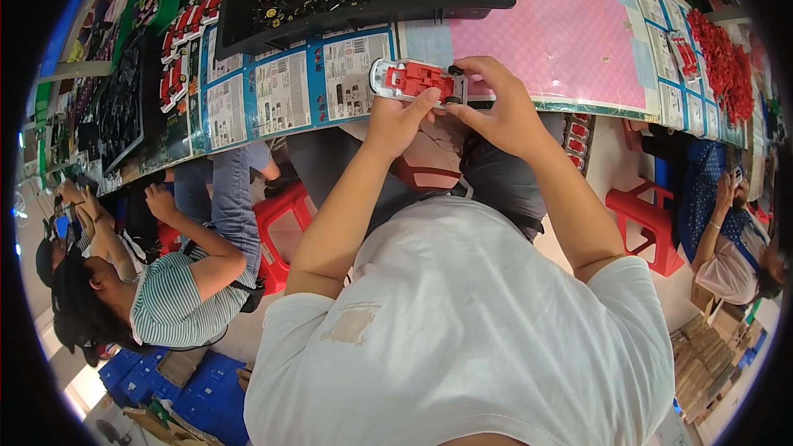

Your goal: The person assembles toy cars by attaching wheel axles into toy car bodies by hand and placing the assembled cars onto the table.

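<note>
Over the table's near edge, a toy car body (420,80) lies turned over, its white shell and red inner part showing. My left hand (396,124) is closed on it, thumb across the near side and the other fingers mostly hidden beneath. At the car's right end sits a pair of black wheels (453,101). My right hand (505,111) pinches these wheels, with the forefinger at the far one and the thumb at the near one.
A black tray (372,16) of loose wheels and axles stands ahead. Red and white car bodies (173,78) line the left; red parts (720,58) pile up at far right. Pink sheeting (553,33) covers part of the table. Co-workers sit at left and right near red stools (648,223).
</note>
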The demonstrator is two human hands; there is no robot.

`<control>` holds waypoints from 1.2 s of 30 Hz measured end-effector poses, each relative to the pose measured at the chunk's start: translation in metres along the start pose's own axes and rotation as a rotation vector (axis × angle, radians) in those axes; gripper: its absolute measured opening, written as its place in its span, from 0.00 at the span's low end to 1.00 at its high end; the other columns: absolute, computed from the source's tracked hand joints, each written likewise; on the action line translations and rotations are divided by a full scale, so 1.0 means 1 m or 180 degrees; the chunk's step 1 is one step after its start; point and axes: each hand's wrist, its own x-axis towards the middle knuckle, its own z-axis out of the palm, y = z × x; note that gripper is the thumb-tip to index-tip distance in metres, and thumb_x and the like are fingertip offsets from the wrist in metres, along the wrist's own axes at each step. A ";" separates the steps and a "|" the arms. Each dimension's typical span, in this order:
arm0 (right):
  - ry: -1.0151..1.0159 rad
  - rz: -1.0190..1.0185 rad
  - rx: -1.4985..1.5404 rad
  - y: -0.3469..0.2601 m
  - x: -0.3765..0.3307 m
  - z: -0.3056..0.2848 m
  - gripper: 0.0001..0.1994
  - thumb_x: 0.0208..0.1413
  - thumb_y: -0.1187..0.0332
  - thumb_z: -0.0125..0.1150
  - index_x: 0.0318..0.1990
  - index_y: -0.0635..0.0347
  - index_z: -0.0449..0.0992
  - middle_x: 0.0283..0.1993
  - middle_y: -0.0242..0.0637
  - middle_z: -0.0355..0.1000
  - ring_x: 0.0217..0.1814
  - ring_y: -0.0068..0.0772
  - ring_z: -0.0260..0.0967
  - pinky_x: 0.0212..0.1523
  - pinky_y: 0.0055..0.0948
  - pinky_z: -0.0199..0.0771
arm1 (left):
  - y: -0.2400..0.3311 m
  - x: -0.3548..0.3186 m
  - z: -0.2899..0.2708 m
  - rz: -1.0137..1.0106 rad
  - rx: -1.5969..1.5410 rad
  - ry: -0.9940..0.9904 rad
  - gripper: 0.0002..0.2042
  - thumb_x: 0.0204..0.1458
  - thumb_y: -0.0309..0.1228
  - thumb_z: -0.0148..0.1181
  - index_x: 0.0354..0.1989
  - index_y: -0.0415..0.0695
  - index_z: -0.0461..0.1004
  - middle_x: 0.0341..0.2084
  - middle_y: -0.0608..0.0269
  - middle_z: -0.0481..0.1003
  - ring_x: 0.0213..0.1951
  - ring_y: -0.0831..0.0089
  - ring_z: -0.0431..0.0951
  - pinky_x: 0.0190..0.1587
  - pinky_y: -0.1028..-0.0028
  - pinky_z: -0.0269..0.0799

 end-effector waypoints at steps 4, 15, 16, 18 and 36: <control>-0.0265 0.0172 0.0101 -0.011 0.004 0.007 0.27 0.47 0.72 0.73 0.56 0.64 0.72 0.54 0.43 0.71 0.55 0.41 0.71 0.55 0.34 0.73 | -0.004 -0.006 -0.003 -0.0033 0.0004 0.0168 0.16 0.57 0.38 0.67 0.45 0.41 0.72 0.33 0.67 0.77 0.27 0.81 0.74 0.30 0.80 0.72; 0.0202 -0.0492 -0.0287 -0.035 0.068 -0.022 0.22 0.50 0.68 0.73 0.52 0.65 0.74 0.50 0.42 0.72 0.49 0.36 0.73 0.48 0.31 0.75 | -0.002 -0.021 -0.023 -0.0145 -0.0514 0.0250 0.16 0.59 0.39 0.65 0.45 0.40 0.73 0.33 0.64 0.78 0.28 0.78 0.78 0.29 0.79 0.72; 0.0242 -0.0534 -0.0348 -0.037 0.086 -0.023 0.18 0.52 0.68 0.71 0.49 0.63 0.76 0.47 0.40 0.74 0.46 0.34 0.75 0.46 0.30 0.75 | -0.004 -0.021 -0.025 -0.0127 -0.0506 0.0195 0.16 0.59 0.39 0.65 0.45 0.39 0.73 0.33 0.64 0.79 0.28 0.78 0.78 0.28 0.78 0.73; 0.0169 -0.0760 -0.0685 -0.035 0.125 -0.024 0.17 0.53 0.68 0.70 0.50 0.61 0.77 0.48 0.39 0.74 0.46 0.34 0.75 0.45 0.30 0.76 | -0.004 -0.017 -0.023 -0.0147 -0.0512 0.0062 0.16 0.58 0.37 0.66 0.45 0.39 0.72 0.33 0.63 0.80 0.28 0.78 0.79 0.28 0.78 0.73; -0.1455 -0.1347 -0.2799 -0.028 0.371 0.136 0.35 0.54 0.46 0.63 0.69 0.42 0.63 0.72 0.44 0.54 0.70 0.59 0.52 0.68 0.57 0.57 | -0.001 -0.019 -0.021 -0.0468 -0.0764 0.0066 0.14 0.56 0.31 0.67 0.47 0.39 0.73 0.35 0.63 0.80 0.29 0.77 0.79 0.31 0.77 0.76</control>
